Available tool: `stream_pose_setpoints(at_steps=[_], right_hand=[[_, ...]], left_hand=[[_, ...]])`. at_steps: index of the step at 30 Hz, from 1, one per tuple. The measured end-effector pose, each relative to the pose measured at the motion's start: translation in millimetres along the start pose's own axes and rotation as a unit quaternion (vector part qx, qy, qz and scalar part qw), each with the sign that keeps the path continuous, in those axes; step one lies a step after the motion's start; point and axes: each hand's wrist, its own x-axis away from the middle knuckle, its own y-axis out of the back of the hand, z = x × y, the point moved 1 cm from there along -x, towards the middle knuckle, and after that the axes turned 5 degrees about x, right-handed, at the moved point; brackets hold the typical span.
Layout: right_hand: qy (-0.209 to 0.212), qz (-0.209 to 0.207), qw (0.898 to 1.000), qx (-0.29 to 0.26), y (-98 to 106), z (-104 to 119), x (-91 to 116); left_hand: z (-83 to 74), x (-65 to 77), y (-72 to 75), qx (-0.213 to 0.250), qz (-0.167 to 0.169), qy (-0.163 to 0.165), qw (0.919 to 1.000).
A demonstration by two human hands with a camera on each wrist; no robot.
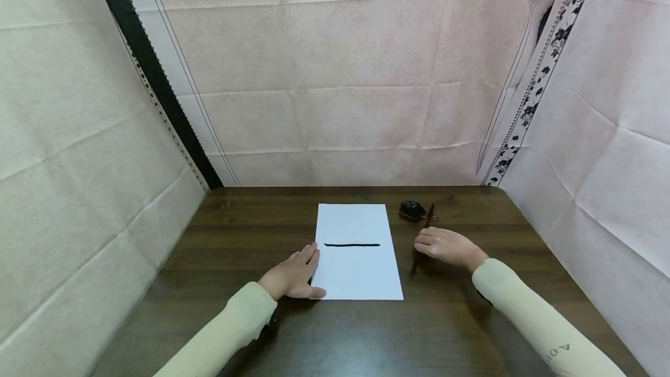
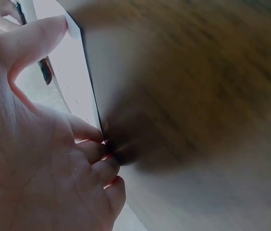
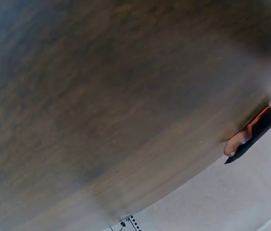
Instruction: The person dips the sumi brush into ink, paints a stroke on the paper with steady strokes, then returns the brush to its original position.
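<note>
A white sheet of paper (image 1: 353, 275) lies on the table, with one black horizontal stroke (image 1: 352, 245) across it. My left hand (image 1: 294, 274) rests at the paper's left edge, fingers extended and thumb on the lower left corner; the left wrist view shows the palm side of this hand (image 2: 44, 144) by the sheet (image 2: 70, 62). To the right of the paper, my right hand (image 1: 445, 246) grips a dark writing brush (image 1: 415, 262), its bristle end pointing down towards me. In the right wrist view the brush's pointed upper end (image 3: 258, 137) shows; the fingers are out of sight.
A small brown-rimmed dish with a glossy black surface, apparently an inkstone (image 1: 412, 210), sits beyond the right hand near the table's back. Pale cloth walls (image 1: 335, 115) enclose the dark wooden table (image 1: 345, 342) at the back and both sides.
</note>
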Motion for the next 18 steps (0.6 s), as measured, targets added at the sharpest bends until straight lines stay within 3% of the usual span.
stream_pose_setpoints(at_steps=[7, 18], right_hand=[[-0.005, 0.012, 1.0, -0.018, -2.2, 6.0, 3.3], [-0.024, 0.03, 0.999, -0.008, 1.5, 7.1, 3.4]], left_hand=[[-0.6, 0.1, 0.5, 0.016, 0.02, -0.004, 0.9997], [10.5, 0.1, 8.2, 0.092, 0.054, 0.011, 0.9942]])
